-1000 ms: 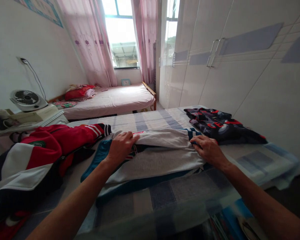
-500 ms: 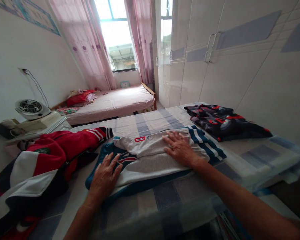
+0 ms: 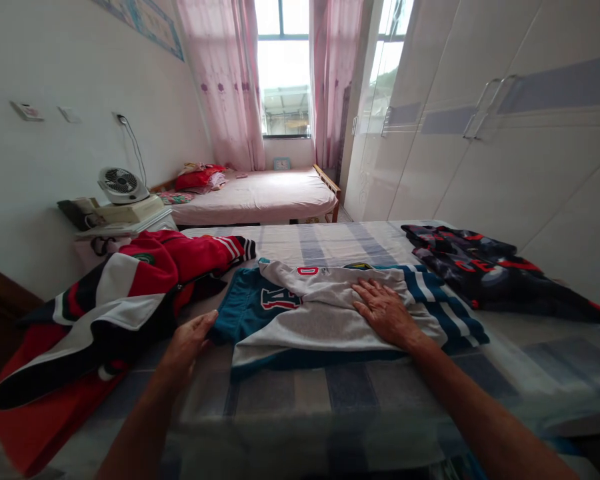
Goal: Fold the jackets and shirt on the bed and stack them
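A grey and teal garment lies partly folded on the checked bed sheet in front of me. My right hand rests flat on its grey part, fingers spread, near the striped right end. My left hand hovers open at the garment's left edge, just off the teal fabric, holding nothing.
A red, white and black jacket is heaped on the left of the bed. A dark patterned garment lies at the right by the wardrobe doors. A fan stands on a side table. A second bed sits under the window.
My left hand slid off the garment to its left edge. My right hand stayed flat on the grey fabric. The camera turned left.
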Motion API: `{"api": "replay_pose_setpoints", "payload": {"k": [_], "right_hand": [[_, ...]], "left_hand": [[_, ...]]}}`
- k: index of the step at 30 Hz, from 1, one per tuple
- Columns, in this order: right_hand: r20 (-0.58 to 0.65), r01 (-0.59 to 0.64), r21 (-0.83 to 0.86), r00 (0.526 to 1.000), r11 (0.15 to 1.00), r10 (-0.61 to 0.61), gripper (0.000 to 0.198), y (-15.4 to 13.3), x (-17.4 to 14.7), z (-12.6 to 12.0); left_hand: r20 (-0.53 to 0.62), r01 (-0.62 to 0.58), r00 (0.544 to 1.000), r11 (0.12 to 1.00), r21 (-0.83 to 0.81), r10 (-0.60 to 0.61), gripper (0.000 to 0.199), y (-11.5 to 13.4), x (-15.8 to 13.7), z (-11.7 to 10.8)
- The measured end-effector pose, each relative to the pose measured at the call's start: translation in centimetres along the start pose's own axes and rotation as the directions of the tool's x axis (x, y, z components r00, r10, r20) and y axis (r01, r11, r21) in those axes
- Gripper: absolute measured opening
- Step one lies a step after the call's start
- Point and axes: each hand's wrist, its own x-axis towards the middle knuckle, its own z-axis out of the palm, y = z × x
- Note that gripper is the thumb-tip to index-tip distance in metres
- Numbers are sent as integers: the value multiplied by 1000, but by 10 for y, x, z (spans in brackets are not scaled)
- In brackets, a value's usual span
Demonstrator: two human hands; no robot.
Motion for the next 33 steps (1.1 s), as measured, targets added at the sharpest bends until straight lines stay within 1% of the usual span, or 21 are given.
{"api": "replay_pose_setpoints", "payload": {"k": [3, 6, 8, 10, 12, 13, 14, 16, 18, 19, 20, 21, 23, 25, 26, 27, 30, 32, 33], "right_hand": [[3, -7, -1, 1000, 1000, 7, 51, 0, 0, 1], [1, -6, 11, 1000, 1000, 6, 50, 1, -1, 1], [3, 1, 28, 1000, 1000, -1, 50, 1, -2, 0], [22, -2, 49, 1000, 999, 1, 50, 1, -1, -4], [42, -20, 76, 999, 997, 17, 50, -3, 3, -13], [33, -26, 90, 999, 996, 23, 50, -6, 6, -19], [6, -26, 103, 1000, 994, 26, 50, -11, 11, -26], [-94, -15, 115, 995, 993, 26, 51, -25, 20, -36], [-192, -13, 110, 981, 994, 34, 52, -43, 29, -38], [-209, -19, 106, 977, 994, 41, 53, -52, 33, -36], [-193, -19, 103, 980, 994, 39, 54, -60, 36, -31], [-147, -12, 105, 989, 994, 28, 54, -67, 38, -25], [-4, 16, 128, 1000, 992, -16, 53, -75, 41, -14], [117, 47, 176, 991, 983, -69, 51, -77, 42, -8], [134, 52, 202, 988, 978, -81, 50, -77, 42, -9], [116, 51, 227, 990, 973, -79, 50, -76, 41, -10], [-24, 22, 301, 1000, 953, -15, 52, -76, 39, -14], [-43, 40, 387, 999, 921, -25, 52, -78, 38, -11], [-26, 62, 469, 998, 881, -56, 50, -79, 38, -9]], "left_hand": [[128, 114, 987, 987, -115, -99, 34, 10, 0, 2], [305, 215, 941, 957, -196, -149, 33, 21, -3, 6], [350, 249, 923, 941, -229, -159, 31, 26, -4, 9], [344, 254, 924, 939, -231, -165, 28, 28, -5, 12], [353, 257, 921, 937, -235, -164, 26, 29, -5, 14], [363, 259, 918, 934, -246, -159, 26, 30, -5, 15], [371, 264, 916, 927, -267, -153, 24, 30, -5, 17], [372, 274, 918, 896, -349, -136, 21, 31, -6, 20], [374, 292, 920, 845, -447, -120, 18, 32, -7, 24], [381, 313, 916, 819, -480, -127, 17, 32, -7, 26], [393, 341, 908, 799, -496, -144, 17, 33, -8, 29], [403, 371, 899, 786, -495, -170, 17, 33, -8, 31], [402, 404, 890, 780, -479, -215, 17, 35, -10, 35], [381, 394, 898, 784, -480, -218, 19, 39, -13, 38], [375, 385, 903, 783, -488, -210, 20, 41, -14, 39], [375, 382, 904, 779, -497, -204, 21, 44, -15, 41], [382, 398, 899, 760, -514, -213, 22, 52, -19, 49], [388, 412, 893, 759, -505, -227, 24, 58, -22, 56], [392, 415, 891, 764, -495, -230, 24, 62, -23, 60]]}}
